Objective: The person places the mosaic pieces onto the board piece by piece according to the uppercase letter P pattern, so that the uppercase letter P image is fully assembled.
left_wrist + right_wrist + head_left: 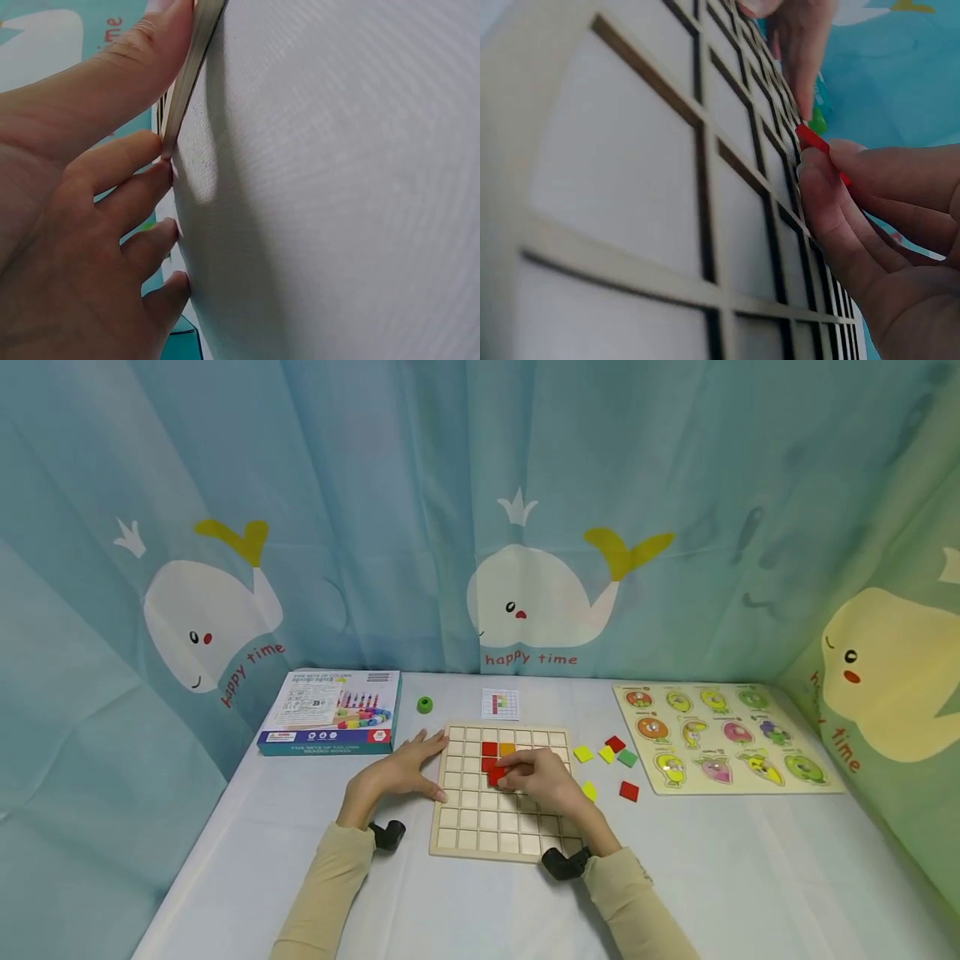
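head | right hand [543, 778] pinches red tile [494, 777] | left hand [405, 768] touches board [488, 820]

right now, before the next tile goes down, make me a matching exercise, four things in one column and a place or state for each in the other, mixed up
Things:
1. left hand
2. right hand
3. fruit puzzle
4. small green bead

Places or states:
A. right of the grid board
B. pinching a red tile
C. between the box and the printed card
D. touching the board's left edge

Pairs: 1-D, 2-B, 3-A, 4-C
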`<state>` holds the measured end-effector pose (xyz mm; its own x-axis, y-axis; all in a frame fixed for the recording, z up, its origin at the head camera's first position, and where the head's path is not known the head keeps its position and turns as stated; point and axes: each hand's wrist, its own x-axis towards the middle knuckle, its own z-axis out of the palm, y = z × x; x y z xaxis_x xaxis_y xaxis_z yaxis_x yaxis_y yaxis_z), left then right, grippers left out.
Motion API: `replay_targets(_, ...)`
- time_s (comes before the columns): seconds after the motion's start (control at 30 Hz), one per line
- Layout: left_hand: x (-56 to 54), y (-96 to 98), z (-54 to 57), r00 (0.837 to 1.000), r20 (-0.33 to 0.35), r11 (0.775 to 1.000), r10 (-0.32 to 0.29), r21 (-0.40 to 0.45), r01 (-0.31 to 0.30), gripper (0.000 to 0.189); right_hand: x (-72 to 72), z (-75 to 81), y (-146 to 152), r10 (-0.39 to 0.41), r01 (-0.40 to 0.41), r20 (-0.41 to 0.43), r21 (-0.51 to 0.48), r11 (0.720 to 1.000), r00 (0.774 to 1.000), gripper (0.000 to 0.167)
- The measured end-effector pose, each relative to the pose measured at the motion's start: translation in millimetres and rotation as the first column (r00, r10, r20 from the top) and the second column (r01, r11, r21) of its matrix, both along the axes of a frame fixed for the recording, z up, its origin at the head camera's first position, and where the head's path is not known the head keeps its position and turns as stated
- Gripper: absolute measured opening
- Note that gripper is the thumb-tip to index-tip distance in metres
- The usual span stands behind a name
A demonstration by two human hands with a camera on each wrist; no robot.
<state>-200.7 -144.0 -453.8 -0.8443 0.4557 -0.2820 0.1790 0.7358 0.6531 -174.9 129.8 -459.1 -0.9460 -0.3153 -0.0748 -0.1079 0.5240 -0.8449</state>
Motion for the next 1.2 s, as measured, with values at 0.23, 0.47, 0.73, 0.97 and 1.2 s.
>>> replay_targets(0.23, 0.9, 0.5, 0.7, 1.0, 0.005, 1.0, 0.014, -0.014, -0.014, 0.103, 5.0, -1.3, -12.0, -0.01, 0.013, -0.052, 0.061, 0.998, 0.999, 0.023)
replay_targets(0.47, 0.2, -0.7, 0.6, 1.0, 0.0, 1.0, 0.021, -0.023, -0.021, 0.103, 7.2, 0.4, -17.8, 0.031, -0.012, -0.144, 0.13, 0.991, 0.989, 0.02)
replay_targets(0.73, 0.6, 0.0, 1.2, 1.0, -0.001, 1.0, 0.014, -0.019, -0.014, 0.102, 7.7, -2.9, -18.4, 0.077, -0.038, -0.21, 0.183, 0.982, 0.975, 0.021)
replay_targets(0.97, 2.5, 1.1, 0.2, 1.0, 0.007, 1.0, 0.014, -0.014, -0.014, 0.103, 7.1, 3.9, -3.5, 0.093, -0.068, -0.171, 0.147, 0.987, 0.981, 0.022)
replay_targets(1.2, 2.2, 1.0, 0.4, 1.0, 0.002, 1.0, 0.019, -0.002, -0.019, 0.104, 0.6, 14.1, 17.3, 0.071, -0.041, -0.201, 0.146, 0.988, 0.977, 0.021)
